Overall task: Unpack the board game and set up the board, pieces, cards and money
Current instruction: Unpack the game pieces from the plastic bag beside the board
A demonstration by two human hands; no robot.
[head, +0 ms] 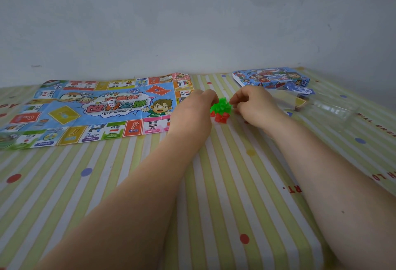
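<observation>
The paper game board (64,109) lies unfolded and flat on the left of the table, with a white die (111,103) on its middle. Just right of the board sits a small heap of green plastic pieces (221,107) with a few red pieces (221,118) at its near side. My left hand (194,109) has curled fingers touching the heap's left edge. On the heap's right side, my right hand (255,104) pinches with curled fingertips. What each fingertip holds is hidden. The blue game box (271,77) lies at the back right.
A striped, dotted tablecloth (214,184) covers the table, which ends at a grey wall behind. Clear plastic packaging (327,107) and a small blue card packet (300,89) lie right of my right hand, in front of the box.
</observation>
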